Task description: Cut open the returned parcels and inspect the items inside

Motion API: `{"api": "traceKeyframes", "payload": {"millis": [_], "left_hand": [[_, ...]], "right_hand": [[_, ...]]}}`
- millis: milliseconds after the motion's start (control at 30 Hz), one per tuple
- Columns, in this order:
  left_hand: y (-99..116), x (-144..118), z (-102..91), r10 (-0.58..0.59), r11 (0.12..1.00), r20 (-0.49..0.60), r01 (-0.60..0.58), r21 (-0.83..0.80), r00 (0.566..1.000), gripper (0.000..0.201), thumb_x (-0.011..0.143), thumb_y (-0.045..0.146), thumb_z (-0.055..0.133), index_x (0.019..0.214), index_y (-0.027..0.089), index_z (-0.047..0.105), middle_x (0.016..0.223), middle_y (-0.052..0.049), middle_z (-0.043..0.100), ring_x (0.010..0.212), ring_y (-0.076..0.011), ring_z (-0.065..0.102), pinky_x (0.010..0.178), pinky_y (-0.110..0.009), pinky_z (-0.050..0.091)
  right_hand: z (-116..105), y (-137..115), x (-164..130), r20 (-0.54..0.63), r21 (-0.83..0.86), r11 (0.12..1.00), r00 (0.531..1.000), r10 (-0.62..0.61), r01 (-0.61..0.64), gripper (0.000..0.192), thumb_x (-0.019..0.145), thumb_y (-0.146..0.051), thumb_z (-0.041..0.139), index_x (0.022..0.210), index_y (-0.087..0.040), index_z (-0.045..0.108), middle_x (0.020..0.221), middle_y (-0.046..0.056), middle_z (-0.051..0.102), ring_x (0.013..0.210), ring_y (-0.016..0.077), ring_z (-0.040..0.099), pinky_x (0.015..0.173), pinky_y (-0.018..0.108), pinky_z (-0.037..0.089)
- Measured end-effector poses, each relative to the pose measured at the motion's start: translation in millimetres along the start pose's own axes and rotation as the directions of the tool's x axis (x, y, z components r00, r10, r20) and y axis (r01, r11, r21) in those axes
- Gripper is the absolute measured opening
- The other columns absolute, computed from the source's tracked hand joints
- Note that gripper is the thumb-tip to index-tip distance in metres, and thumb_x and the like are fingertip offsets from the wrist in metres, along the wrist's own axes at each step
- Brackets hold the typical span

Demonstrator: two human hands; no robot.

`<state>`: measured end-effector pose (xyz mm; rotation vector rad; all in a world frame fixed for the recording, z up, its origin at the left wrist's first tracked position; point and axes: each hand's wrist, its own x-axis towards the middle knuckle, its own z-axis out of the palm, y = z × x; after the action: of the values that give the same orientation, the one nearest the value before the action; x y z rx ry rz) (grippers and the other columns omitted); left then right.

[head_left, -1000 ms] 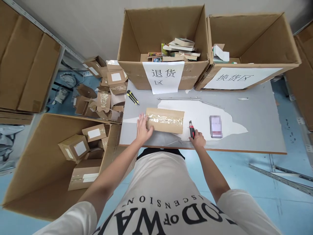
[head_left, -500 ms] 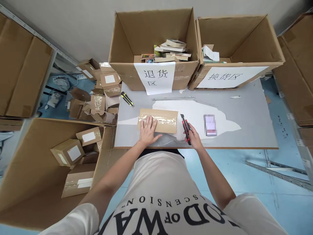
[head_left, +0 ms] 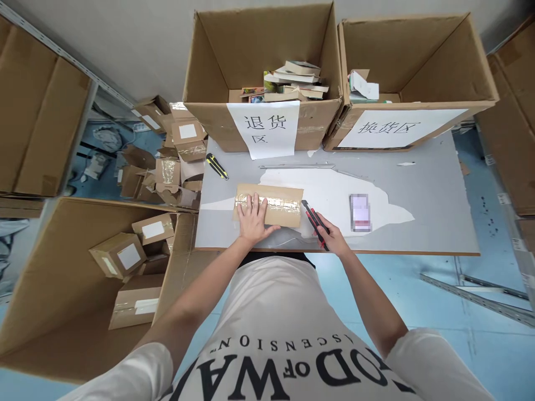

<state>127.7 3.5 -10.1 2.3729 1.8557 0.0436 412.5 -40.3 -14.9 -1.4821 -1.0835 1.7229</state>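
Parcel of brown card, taped across its top, lies flat near the front edge of my counter. My left hand presses down on its left half, fingers spread flat and gripping nothing. My right hand is wrapped around a red and black box cutter, whose tip points up and left, just beside the parcel's right end; I cannot tell whether it touches. A yellow cutter lies well apart at the counter's back left. Behind stand two open cartons, the left carton holding books, the right carton a few items. A blurred card rests to the right.
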Motion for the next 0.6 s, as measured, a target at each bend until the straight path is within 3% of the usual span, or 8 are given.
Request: {"api": "traceKeyframes", "payload": {"millis": [267,433,533,600], "left_hand": [[1,0,3.1,-0.038,0.999,0.037,0.038,-0.001,0.999,0.108,0.069,0.082,0.043,0.148,0.011,0.024,0.155,-0.022,0.012,0.143,-0.0430,0.003,0.108,-0.065,0.004],[-1,0,4.6,-0.042,0.999,0.039,0.043,-0.013,0.998,0.112,0.068,0.083,0.042,0.149,0.010,0.021,0.155,-0.023,0.011,0.143,-0.0420,0.003,0.109,-0.064,0.003],[-1,0,5.1,-0.038,0.999,0.027,0.039,-0.020,0.999,0.111,0.069,0.083,0.040,0.149,0.009,0.021,0.155,-0.022,0.011,0.143,-0.0415,0.003,0.109,-0.064,0.001],[-1,0,5.6,-0.038,0.999,0.017,0.039,-0.028,0.999,0.110,0.070,0.083,0.039,0.149,0.008,0.021,0.155,-0.023,0.011,0.143,-0.0409,0.003,0.109,-0.063,0.000]], "right_hand": [[-7,-3,-15,0.130,-0.059,0.998,0.991,0.015,-0.007,0.070,0.086,-0.054,0.052,0.147,-0.027,0.031,0.069,-0.002,0.053,0.041,0.0082,0.044,0.037,0.024,0.041],[-17,1,-35,0.223,-0.122,0.989,0.969,0.106,-0.080,0.067,0.086,-0.056,0.051,0.145,-0.029,0.035,0.069,-0.001,0.054,0.042,0.0081,0.047,0.036,0.021,0.036],[-25,8,-42,0.230,-0.132,0.986,0.964,0.129,-0.101,0.065,0.086,-0.056,0.052,0.144,-0.029,0.038,0.074,0.000,0.057,0.042,0.0073,0.046,0.036,0.021,0.035],[-30,16,-44,0.167,-0.111,0.990,0.980,0.108,-0.090,0.067,0.085,-0.056,0.052,0.145,-0.028,0.036,0.077,0.002,0.060,0.043,0.0083,0.047,0.038,0.023,0.038]]}}
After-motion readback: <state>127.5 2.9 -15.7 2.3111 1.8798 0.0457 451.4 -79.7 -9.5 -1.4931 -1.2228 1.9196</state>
